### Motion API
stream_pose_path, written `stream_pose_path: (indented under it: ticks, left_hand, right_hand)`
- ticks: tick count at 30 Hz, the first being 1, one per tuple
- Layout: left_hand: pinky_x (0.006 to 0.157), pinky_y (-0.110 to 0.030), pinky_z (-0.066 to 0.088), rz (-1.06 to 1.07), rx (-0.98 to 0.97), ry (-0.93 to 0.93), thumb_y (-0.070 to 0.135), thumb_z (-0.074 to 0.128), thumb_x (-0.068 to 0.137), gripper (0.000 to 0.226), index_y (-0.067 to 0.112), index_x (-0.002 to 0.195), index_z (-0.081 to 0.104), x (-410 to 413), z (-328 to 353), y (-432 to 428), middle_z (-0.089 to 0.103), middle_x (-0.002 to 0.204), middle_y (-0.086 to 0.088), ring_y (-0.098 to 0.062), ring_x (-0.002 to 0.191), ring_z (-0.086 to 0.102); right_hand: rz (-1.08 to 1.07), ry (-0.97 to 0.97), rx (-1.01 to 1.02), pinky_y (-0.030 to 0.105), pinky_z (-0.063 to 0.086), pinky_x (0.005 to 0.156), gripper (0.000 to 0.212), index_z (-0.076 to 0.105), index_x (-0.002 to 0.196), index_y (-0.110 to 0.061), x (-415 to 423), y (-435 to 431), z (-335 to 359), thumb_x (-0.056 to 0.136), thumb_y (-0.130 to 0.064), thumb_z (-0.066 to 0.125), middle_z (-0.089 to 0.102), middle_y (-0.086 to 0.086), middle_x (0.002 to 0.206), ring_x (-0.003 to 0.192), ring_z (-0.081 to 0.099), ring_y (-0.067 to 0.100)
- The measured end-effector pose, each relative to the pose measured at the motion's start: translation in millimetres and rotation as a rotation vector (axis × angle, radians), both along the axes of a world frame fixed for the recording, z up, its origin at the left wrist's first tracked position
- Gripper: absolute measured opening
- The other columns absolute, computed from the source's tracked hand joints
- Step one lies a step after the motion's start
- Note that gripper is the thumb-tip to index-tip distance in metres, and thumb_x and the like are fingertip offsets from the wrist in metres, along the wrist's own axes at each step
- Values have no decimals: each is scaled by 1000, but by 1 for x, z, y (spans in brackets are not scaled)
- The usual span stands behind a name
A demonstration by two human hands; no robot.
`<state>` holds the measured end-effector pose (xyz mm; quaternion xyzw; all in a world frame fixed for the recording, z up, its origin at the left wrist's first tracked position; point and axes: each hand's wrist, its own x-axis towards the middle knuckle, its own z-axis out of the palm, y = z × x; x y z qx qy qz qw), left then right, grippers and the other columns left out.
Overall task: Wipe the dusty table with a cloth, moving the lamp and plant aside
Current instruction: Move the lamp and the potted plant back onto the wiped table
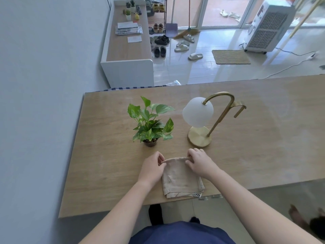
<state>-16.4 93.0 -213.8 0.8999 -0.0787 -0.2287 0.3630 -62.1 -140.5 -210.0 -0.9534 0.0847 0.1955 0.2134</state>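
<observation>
— From the head camera, where's the cloth (181, 178)?

— Folded, beige, flat on the desk (105, 155), right at the near edge in front of the person. A small dark label shows at its near right corner.

— And the hands?

— Both are on its far fold. The left hand (153, 167) is at the far left corner, with the fingers (161, 156) curled in and pinching the rolled edge against the thumb. The right hand (200, 162) takes the far right corner the same way, knuckles up and fingertips tucked over the fold. The forearms come in over the near edge.

— What about the plant (151, 122)?

— It's upright in a small dark pot, just beyond the left hand towards the far edge, and not touching the cloth.

— The lamp (198, 111)?

— It's beside the plant, on the right. It has a round brass base, a curved brass neck and a white glass shade hanging over the base. The base sits just past the right hand's knuckles. I can't tell whether they touch.

— Anything behind the desk?

— Off the far left corner, a low cabinet (126, 48) against the wall holds papers and little potted plants. Shoes (181, 48) are scattered on the tiled floor, with a woven mat (230, 57) and a white air cooler (269, 27) by the glass doors.
</observation>
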Motion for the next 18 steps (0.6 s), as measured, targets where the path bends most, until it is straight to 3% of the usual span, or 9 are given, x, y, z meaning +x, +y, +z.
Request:
stream_pose_path:
  ticks: [4, 8, 18]
  left_hand:
    - [73, -8, 46, -22, -64, 37, 22, 78, 97, 15, 29, 108, 71, 3, 3, 8, 70, 94, 13, 0, 87, 65]
    - [74, -15, 49, -42, -63, 21, 24, 80, 94, 9, 33, 93, 78, -1, 14, 8, 76, 89, 16, 0, 85, 68]
    - [71, -12, 51, -40, -180, 38, 20, 84, 92, 9, 29, 90, 83, -62, 73, -31, 77, 82, 13, -3, 82, 69]
  right_hand:
    - [-55, 12, 87, 38, 41, 81, 13, 53, 101, -21, -7, -7, 3, 105, -30, 60, 57, -4, 98, 100, 52, 21]
    - [-105, 6, 173, 30, 38, 66, 33, 48, 74, -22, -20, -18, 14, 102, -25, 66, 54, -6, 78, 80, 52, 21]
    - [-144, -101, 434, 24, 52, 77, 11, 74, 86, -23, -89, -84, 52, 90, -17, 82, 74, -12, 82, 81, 67, 6]
